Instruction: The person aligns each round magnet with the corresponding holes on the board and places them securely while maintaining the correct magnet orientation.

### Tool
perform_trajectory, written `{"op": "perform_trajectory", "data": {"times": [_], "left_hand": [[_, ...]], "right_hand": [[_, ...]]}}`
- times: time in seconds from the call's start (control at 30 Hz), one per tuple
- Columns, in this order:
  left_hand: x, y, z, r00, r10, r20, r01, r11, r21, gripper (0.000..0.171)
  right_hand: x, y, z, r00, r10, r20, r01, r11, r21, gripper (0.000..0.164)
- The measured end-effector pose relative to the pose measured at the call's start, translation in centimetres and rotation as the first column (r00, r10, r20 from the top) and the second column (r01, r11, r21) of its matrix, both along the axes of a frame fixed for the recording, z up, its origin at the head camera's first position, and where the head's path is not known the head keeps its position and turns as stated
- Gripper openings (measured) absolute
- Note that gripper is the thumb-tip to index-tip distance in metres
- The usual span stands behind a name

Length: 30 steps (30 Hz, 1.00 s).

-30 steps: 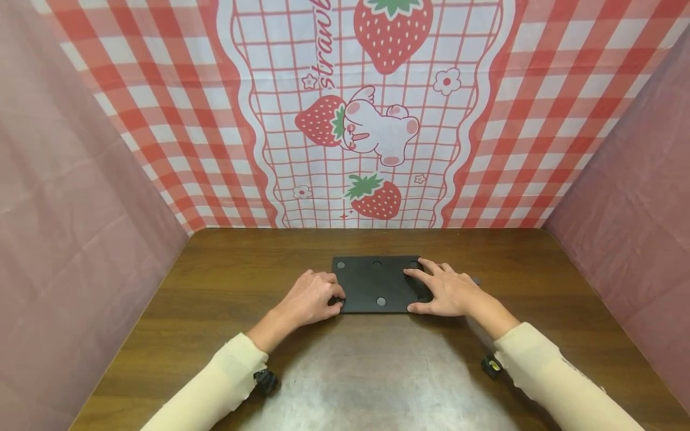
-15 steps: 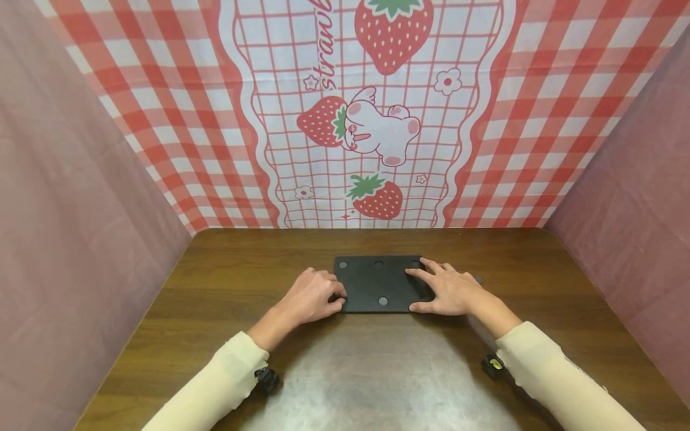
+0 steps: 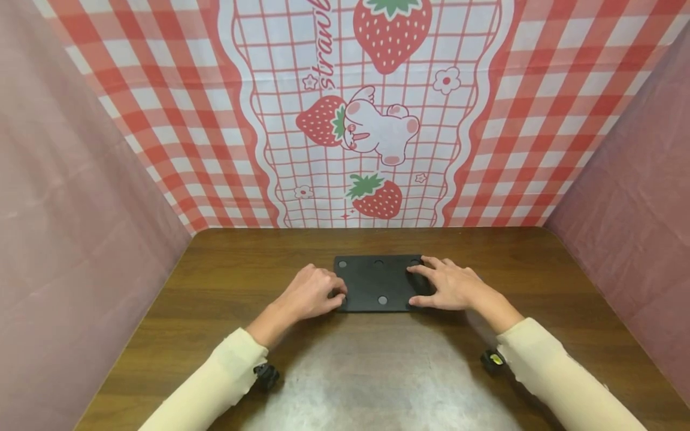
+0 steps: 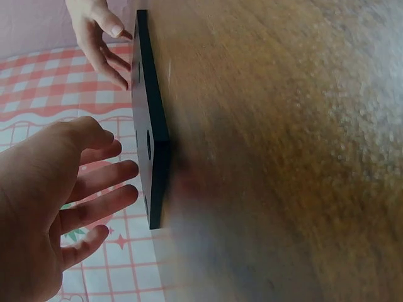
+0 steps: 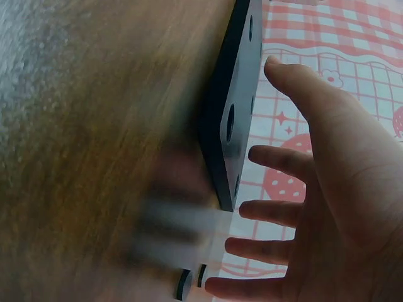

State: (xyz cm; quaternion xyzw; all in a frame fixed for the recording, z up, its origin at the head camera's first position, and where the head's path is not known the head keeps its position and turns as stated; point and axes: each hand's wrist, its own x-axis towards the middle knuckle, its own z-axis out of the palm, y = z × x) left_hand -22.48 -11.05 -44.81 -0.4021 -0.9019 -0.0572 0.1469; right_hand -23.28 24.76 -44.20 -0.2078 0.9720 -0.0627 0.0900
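A black rectangular plate [image 3: 363,284] lies flat on the table, with round holes or recesses along its long edges. Over its left end is my left hand [image 3: 312,293], its fingers loosely bent. The left wrist view shows those fingers [image 4: 101,201] just off the plate's surface, with nothing between them. At the opposite end my right hand [image 3: 451,287] is spread above the plate's corners. Its fingers [image 5: 274,212] stand straight and apart from the plate in the right wrist view, also holding nothing.
Two small dark discs [image 5: 184,284] sit on the table beside the right hand's fingers. The brown wooden table [image 3: 242,251] ends at a red-checked strawberry cloth [image 3: 215,149]. Pink cloth [image 3: 81,209] hangs at both sides.
Both hands have risen slightly from the plate's ends. The plate keeps about the same place on the table.
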Motion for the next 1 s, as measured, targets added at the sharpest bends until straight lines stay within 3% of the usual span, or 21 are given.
{"op": "perform_trajectory", "data": {"times": [0.4,1.0], "left_hand": [[-0.2,-0.9,-0.4,0.999,0.049,-0.018,-0.048,0.999,0.022,0.009],[-0.2,-2.9,-0.1,0.992,0.125,-0.013,-0.125,0.991,0.047,0.013]], "right_hand": [[0.5,1.2,0.4,0.998,-0.013,-0.063,0.010,0.999,-0.043,0.085],[1.0,3.4,1.0,0.993,-0.062,-0.102,0.055,0.996,-0.070,0.085]]}}
